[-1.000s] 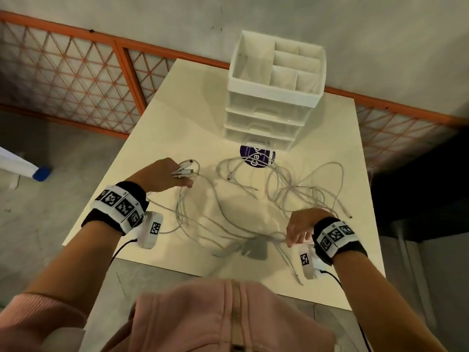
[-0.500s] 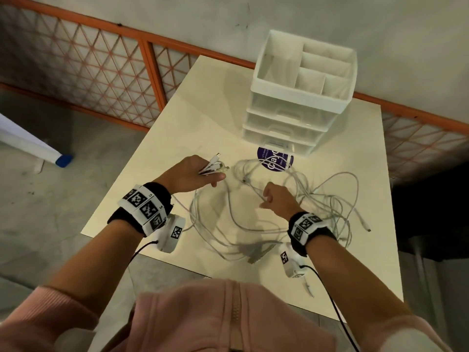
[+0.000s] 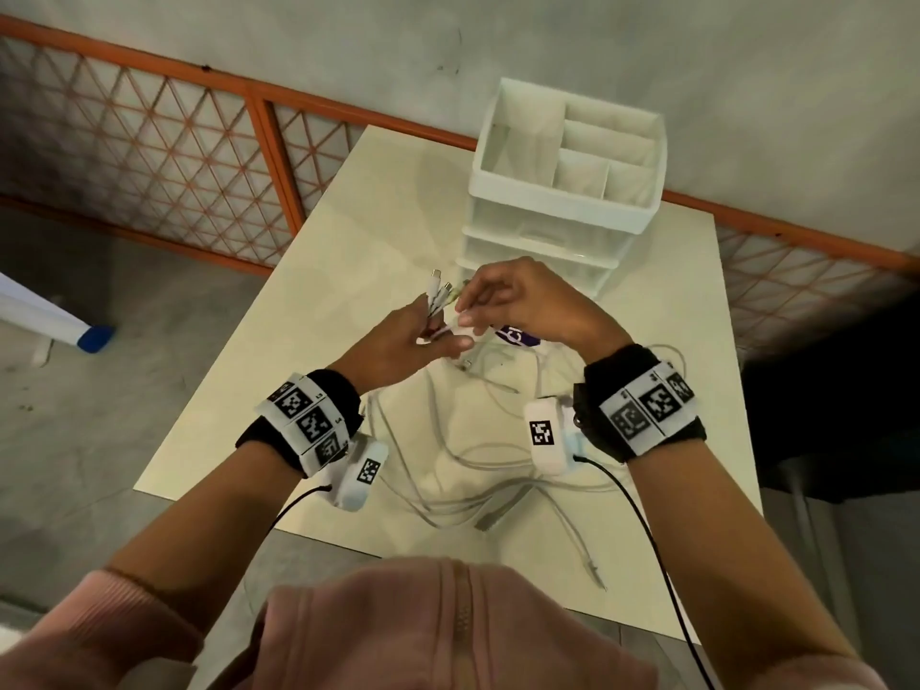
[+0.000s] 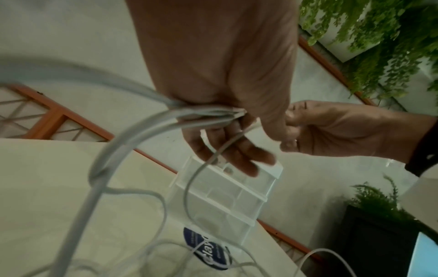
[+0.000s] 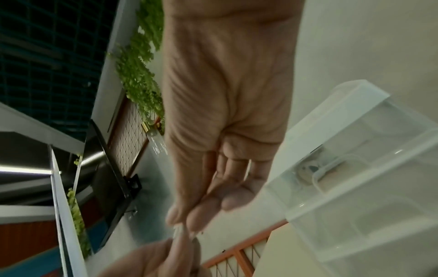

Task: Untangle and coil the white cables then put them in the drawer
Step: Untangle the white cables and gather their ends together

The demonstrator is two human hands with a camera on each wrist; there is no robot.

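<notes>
Tangled white cables (image 3: 448,455) sprawl over the cream table (image 3: 318,271) and rise into my hands. My left hand (image 3: 413,336) is lifted above the table and grips a bundle of cable ends (image 3: 438,296), their plugs sticking up past its fingers; the left wrist view shows the cables (image 4: 147,120) running into the left hand (image 4: 227,116). My right hand (image 3: 503,301) meets it from the right and pinches one cable end (image 5: 182,232) between thumb and fingertip. The white drawer unit (image 3: 562,191) stands just behind both hands, its drawers closed.
A round purple sticker (image 3: 513,336) lies on the table under my right hand. An orange lattice railing (image 3: 149,156) runs behind the table. A white pole with a blue tip (image 3: 94,338) lies on the floor at left. Black wrist-camera leads hang by the table's near edge.
Both hands rose from the table and came together in front of the drawer unit. The right hand moved left and took hold of a cable end at the left hand's bundle.
</notes>
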